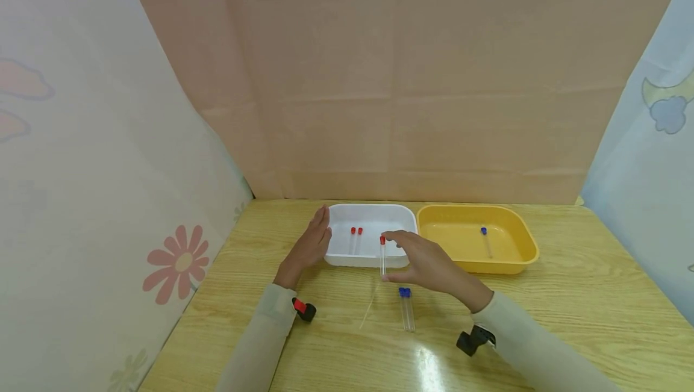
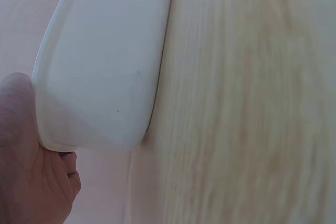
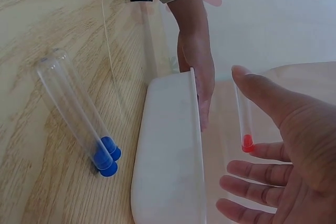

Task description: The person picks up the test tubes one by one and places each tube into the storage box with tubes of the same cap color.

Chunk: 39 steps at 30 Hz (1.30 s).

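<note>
Between thumb and forefinger, my right hand pinches a clear test tube by its two ends, its red cap up in the head view. The tube is held over the front rim of the white tray. Inside that tray lie two red-capped test tubes. My left hand rests against the tray's left end, its fingers fairly straight; the left wrist view shows the hand touching the tray's rim. Two blue-capped test tubes lie side by side on the table in front of the tray.
A yellow tray stands right of the white one, with one blue-capped tube in it. The wooden table ends at a pinkish-brown sheet at the back. A patterned sheet hangs at the left.
</note>
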### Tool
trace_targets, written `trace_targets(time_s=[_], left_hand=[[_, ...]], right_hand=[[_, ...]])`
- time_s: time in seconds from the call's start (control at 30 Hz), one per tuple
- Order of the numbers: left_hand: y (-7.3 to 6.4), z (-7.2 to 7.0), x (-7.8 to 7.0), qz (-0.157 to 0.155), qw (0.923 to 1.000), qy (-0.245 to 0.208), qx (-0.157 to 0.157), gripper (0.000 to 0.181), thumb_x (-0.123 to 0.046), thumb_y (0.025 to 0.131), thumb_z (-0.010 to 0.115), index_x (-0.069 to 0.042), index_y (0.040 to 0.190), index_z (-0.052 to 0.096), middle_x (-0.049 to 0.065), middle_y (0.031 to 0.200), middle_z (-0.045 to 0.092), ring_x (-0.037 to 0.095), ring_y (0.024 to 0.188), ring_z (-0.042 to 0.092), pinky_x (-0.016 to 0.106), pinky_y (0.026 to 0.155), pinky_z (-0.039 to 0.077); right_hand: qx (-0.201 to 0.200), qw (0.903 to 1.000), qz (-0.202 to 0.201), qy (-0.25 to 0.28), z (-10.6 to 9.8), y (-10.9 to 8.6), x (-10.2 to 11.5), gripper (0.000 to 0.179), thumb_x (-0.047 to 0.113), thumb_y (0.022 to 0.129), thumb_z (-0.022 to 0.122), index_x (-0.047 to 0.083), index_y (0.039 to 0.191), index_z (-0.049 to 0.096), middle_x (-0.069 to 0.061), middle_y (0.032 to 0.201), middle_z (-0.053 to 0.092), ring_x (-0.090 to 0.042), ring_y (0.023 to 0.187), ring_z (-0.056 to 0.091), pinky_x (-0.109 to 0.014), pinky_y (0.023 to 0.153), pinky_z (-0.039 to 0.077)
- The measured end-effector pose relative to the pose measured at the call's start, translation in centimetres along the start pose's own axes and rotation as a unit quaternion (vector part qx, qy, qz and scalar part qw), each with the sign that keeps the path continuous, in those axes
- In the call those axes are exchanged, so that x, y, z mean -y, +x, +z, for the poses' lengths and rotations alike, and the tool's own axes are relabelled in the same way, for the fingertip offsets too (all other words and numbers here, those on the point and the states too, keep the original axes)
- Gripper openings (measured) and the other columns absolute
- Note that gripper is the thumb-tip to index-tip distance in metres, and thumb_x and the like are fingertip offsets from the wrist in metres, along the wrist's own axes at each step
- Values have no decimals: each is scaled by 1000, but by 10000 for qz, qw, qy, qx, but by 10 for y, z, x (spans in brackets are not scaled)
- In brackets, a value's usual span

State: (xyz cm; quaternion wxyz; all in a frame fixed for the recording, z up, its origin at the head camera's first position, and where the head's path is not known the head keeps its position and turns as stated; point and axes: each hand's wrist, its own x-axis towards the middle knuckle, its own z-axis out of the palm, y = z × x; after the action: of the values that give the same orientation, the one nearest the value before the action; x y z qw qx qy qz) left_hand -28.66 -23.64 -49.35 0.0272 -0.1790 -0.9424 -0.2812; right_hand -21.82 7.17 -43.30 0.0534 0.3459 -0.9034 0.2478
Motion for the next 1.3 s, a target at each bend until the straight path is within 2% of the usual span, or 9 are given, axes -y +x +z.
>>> trace_targets(time_s=[0.27,0.5,0.93,1.3], left_hand=[[0,1,1,-43,10000,-3,-22,60,-22,112,30,2,161,4,10,170,-2,24,156,-3,46,124,10],[0,1,1,-46,10000,-2,-49,60,-22,112,30,1,161,4,10,170,-2,24,156,-3,46,124,10],[3,3,3,-150,9999,33,-15,60,-24,113,29,-3,161,2,6,170,-4,21,156,-4,44,124,9],[2,3,4,-29,10000,21,-23,59,-22,112,29,-1,161,3,9,170,-3,23,156,-4,43,125,7]], right_hand=[[98,9994,295,165,3,6,-5,85,57,79,82,9,143,54,-10,139,61,-30,113,65,-48,81,57],[-8,9994,299,175,3,13,-7,81,44,78,87,9,143,55,-8,133,64,-27,109,65,-46,79,57],[156,9984,496,238,6,23,-14,86,54,79,83,10,147,52,-11,138,61,-31,113,64,-48,84,56],[200,9980,575,196,9,30,-21,86,56,80,81,8,145,53,-12,139,60,-31,112,65,-47,84,56]])
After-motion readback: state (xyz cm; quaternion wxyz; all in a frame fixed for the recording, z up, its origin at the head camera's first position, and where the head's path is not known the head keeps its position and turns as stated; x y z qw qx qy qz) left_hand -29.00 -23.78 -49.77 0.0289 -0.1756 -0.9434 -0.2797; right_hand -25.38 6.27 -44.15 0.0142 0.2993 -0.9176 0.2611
